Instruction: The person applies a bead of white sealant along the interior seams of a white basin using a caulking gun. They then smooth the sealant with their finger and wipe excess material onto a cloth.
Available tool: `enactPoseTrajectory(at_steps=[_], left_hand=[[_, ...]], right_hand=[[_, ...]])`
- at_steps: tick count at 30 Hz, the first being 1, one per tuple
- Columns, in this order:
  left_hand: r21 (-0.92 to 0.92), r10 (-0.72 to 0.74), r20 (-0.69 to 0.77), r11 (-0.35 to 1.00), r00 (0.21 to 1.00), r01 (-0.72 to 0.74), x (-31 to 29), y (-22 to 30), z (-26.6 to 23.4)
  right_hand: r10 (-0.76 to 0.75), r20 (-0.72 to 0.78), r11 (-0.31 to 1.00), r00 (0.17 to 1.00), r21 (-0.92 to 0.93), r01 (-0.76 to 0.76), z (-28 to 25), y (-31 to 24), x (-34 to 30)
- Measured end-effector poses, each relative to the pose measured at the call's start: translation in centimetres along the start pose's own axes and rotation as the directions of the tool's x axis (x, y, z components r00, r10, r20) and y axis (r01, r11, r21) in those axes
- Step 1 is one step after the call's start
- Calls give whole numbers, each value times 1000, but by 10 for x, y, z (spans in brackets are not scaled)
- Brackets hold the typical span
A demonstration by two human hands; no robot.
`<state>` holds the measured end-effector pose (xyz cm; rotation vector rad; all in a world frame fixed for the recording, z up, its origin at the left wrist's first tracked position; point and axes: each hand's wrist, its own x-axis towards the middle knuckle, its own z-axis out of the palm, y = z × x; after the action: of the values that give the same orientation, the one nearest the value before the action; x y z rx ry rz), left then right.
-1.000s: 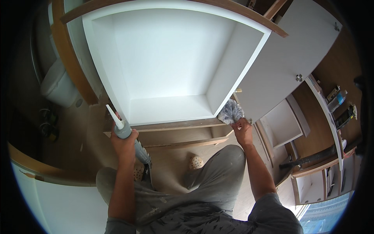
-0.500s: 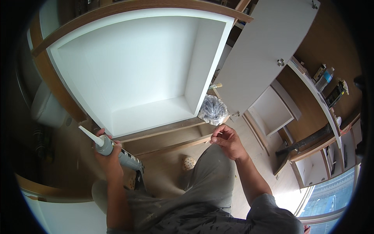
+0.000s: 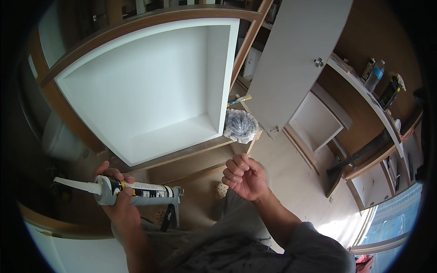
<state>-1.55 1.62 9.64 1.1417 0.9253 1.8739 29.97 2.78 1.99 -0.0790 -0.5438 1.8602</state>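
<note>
My left hand (image 3: 119, 200) is wrapped round the front of a grey caulking gun (image 3: 157, 199) with a cartridge in it. The gun lies nearly level, its long white nozzle (image 3: 75, 185) pointing left and its black handle hanging at the right end. My right hand (image 3: 246, 176) hovers over my knee, fingers curled into a loose fist, with nothing visible in it. In front of both hands stands a white open cabinet box (image 3: 159, 86) in a brown wooden frame (image 3: 150, 19). Neither hand touches it.
A plastic-lined container (image 3: 241, 125) sits at the box's near right corner, with a paintbrush (image 3: 239, 100) beside it. A tall pale door panel (image 3: 291, 68) stands to the right. Beyond it a curved shelf (image 3: 353, 79) carries a water bottle (image 3: 375, 75) and other items.
The caulking gun has swung from a slant to nearly level, its nozzle lower and farther left. My right hand has moved left and down, its fingers curling in. The view has shifted.
</note>
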Motion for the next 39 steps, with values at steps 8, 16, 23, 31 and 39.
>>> enactPoseTrajectory(at_steps=[8,16,23,31,39], left_hand=[[55,21,66,998,998,-25,-14,14,20],[87,1,84,996,996,-9,-23,13,31],[105,-1,109,994,994,-10,-28,8,37],[119,-12,126,993,992,-3,-31,5,39],[131,-9,127,991,992,-7,-31,4,39]], right_hand=[[-92,31,996,995,3,92,17,-3,-2],[-193,65,979,979,-58,197,11,-4,-7],[-140,-26,965,990,220,143,-1,-9,-12],[-206,38,975,978,97,202,-6,-5,-14],[-206,40,975,978,99,201,-1,-3,-13]])
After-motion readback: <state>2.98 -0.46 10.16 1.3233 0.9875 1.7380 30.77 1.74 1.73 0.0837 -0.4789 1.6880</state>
